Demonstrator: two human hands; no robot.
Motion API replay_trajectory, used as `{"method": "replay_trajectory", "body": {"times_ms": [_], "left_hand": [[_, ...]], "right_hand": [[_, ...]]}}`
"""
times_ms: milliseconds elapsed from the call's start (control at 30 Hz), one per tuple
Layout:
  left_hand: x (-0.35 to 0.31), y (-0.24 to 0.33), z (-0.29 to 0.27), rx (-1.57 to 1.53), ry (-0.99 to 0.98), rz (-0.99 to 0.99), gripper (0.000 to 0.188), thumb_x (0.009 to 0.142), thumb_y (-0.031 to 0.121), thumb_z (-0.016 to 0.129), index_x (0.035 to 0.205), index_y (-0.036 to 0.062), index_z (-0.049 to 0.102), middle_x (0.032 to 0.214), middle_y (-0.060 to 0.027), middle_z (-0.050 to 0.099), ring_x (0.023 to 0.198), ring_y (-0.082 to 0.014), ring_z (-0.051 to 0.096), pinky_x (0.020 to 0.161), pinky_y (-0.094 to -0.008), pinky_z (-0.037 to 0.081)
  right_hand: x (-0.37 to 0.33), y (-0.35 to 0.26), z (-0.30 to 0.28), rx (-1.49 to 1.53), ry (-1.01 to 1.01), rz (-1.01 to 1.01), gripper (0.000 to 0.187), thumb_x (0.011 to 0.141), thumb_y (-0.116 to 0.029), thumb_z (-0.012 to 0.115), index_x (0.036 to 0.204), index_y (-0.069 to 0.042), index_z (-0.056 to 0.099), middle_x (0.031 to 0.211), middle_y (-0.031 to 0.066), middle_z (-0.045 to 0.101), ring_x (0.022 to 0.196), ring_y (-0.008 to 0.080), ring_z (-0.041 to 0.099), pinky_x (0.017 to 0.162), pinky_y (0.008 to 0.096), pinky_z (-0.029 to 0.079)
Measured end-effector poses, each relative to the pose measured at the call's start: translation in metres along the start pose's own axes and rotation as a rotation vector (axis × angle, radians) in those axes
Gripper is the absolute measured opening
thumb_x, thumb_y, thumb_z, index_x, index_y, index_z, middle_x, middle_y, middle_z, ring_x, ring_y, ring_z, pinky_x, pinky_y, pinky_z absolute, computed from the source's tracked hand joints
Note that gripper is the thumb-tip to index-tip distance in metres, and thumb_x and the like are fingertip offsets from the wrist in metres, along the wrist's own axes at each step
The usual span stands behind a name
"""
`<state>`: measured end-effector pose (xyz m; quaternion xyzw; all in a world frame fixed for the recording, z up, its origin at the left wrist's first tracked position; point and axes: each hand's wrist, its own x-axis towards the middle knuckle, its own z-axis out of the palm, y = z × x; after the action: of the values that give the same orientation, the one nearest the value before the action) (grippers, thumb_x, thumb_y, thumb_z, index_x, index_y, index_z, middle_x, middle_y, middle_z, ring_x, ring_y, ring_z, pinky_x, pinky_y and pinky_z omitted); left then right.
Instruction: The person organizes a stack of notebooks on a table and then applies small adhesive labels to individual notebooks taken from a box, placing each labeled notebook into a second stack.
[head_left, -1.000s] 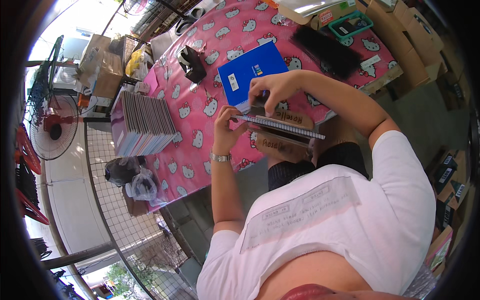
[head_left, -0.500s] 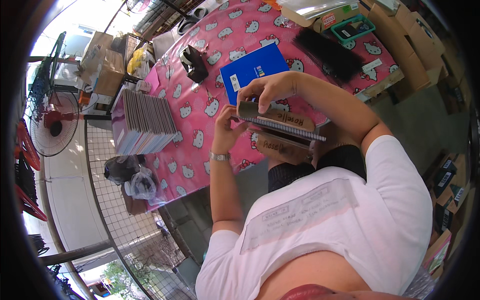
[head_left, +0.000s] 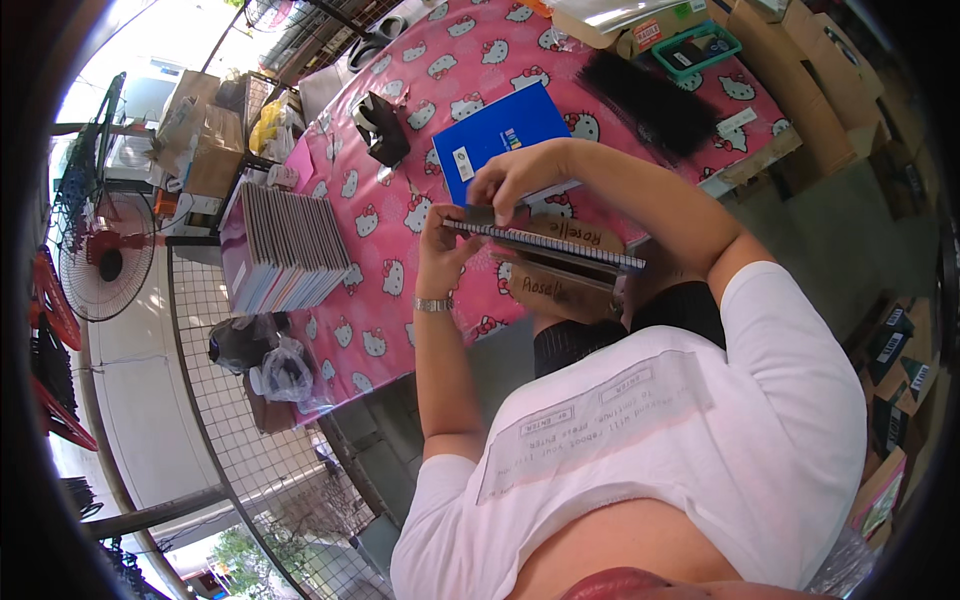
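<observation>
**A:** Notebook [head_left: 545,245] first: where do you have it?

**B:** You hold it edge-on in front of your chest, above the near edge of the pink table [head_left: 400,300]. It is spiral-bound, and the wire spine faces the camera. Your left hand [head_left: 440,235] pinches its left end, thumb and fingers pressed together on the cover. Your right hand [head_left: 515,180] curls over the top near the same end, fingertips pressed on what looks like a small dark strip at the corner. I cannot tell what that strip is.

**A:** What lies under it?

**B:** Brown paper-wrapped pieces [head_left: 560,290], just below the notebook and resting near your lap. They carry handwriting, and look like covered books.

**A:** And further out?

**B:** A blue book [head_left: 500,135] lies flat on the table just behind your right hand. A black tape dispenser [head_left: 382,128] stands beyond it to the left. A black brush-like bundle [head_left: 650,100] lies to the right. A row of notebooks [head_left: 285,250] stands on edge at the table's left side.

**A:** How far along would you judge it?

**B:** Early to middle, I judge. You are working one notebook's corner, some wrapped pieces sit done below, and the whole row at the left looks untouched.
</observation>
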<state>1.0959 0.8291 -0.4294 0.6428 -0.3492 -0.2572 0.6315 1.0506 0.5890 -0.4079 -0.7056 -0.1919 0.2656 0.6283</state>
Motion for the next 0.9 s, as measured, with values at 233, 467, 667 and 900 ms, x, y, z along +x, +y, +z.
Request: {"method": "replay_trajectory", "body": {"times_ms": [233, 467, 667, 900], "left_hand": [[0.008, 0.010, -0.011, 0.065, -0.120, -0.120, 0.027, 0.082, -0.009, 0.066, 0.105, 0.0025, 0.055, 0.097, -0.0025, 0.059, 0.086, -0.0102, 0.057, 0.073, -0.0259, 0.049], [0.050, 0.074, -0.021, 0.462, -0.046, -0.019, 0.015, 0.094, 0.017, 0.064, 0.098, 0.0033, 0.061, 0.081, -0.0014, 0.060, 0.066, -0.0079, 0.057, 0.058, -0.0255, 0.048], [0.077, 0.152, -0.027, 0.683, 0.624, 0.348, 0.023, 0.096, 0.029, 0.061, 0.096, 0.0055, 0.062, 0.061, 0.0004, 0.056, 0.046, -0.0073, 0.050, 0.042, -0.0236, 0.040], [0.049, 0.048, 0.007, 0.508, 0.753, 0.210, 0.020, 0.096, 0.025, 0.061, 0.102, 0.0061, 0.064, 0.071, -0.0037, 0.061, 0.047, -0.0086, 0.055, 0.040, -0.0234, 0.043]], "right_hand": [[-0.152, 0.128, -0.058, -1.147, 1.401, 0.763, 0.062, 0.068, -0.034, 0.080, 0.124, -0.016, 0.060, 0.116, 0.0116, 0.054, 0.113, 0.0342, 0.049, 0.096, 0.0493, 0.043], [-0.150, 0.155, 0.061, -1.060, 1.054, 0.504, 0.064, 0.080, -0.039, 0.070, 0.132, -0.011, 0.048, 0.124, 0.0135, 0.047, 0.117, 0.0348, 0.048, 0.095, 0.0466, 0.043], [-0.148, 0.153, 0.101, -1.109, 1.126, 0.559, 0.078, 0.076, -0.046, 0.075, 0.138, -0.008, 0.048, 0.138, 0.0138, 0.042, 0.119, 0.0353, 0.048, 0.099, 0.0464, 0.042], [-0.148, 0.168, 0.085, -0.971, 1.195, 0.418, 0.076, 0.070, -0.036, 0.080, 0.133, -0.006, 0.051, 0.126, 0.0129, 0.050, 0.115, 0.0338, 0.049, 0.097, 0.0462, 0.044]]}}
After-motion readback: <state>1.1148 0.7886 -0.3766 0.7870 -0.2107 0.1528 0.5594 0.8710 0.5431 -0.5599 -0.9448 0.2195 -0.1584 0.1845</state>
